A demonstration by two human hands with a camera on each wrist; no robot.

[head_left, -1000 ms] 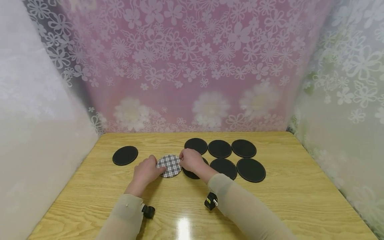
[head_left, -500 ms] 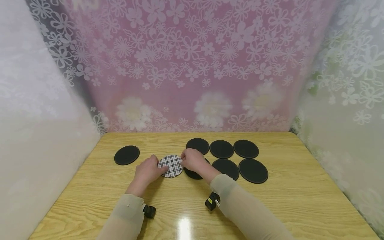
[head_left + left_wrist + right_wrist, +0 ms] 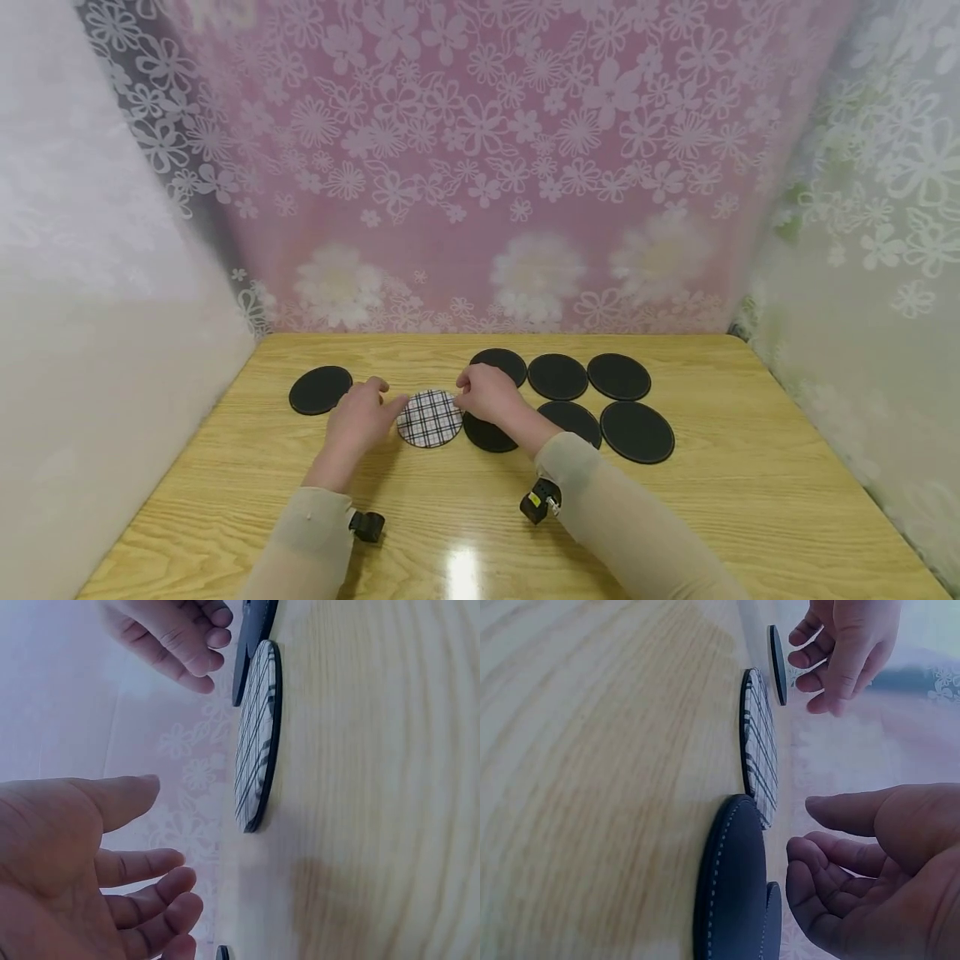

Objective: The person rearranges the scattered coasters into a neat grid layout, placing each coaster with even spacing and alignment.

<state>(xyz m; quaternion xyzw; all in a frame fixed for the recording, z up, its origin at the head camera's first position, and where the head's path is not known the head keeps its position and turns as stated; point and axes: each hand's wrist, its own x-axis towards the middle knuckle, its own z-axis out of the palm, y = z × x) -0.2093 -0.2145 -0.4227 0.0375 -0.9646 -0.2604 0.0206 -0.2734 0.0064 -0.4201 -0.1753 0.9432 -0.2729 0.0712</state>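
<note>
A round coaster with a black-and-white plaid face [image 3: 430,419] lies flat on the wooden table between the two hands. At its left, the left hand [image 3: 362,419] is raised with its fingers spread and nothing in them; the left wrist view shows a gap between that hand [image 3: 112,862] and the plaid coaster [image 3: 257,742]. The right hand [image 3: 491,393] hovers over the coaster's right edge and a black coaster [image 3: 489,433] beside it. In the right wrist view this hand [image 3: 870,862] has loosely bent fingers, its thumb apart from them, holding nothing.
Several black round coasters stand in two rows at the right, among them a front one [image 3: 637,432] and a back one [image 3: 618,377]. Another black coaster [image 3: 321,390] lies alone at the left. A flowered pink curtain [image 3: 487,167] closes off the table's [image 3: 675,525] far side.
The left hand has let go of the plaid coaster and moved up and left from it. The right hand has loosened and lifted off its right edge. The coaster lies flat in place.
</note>
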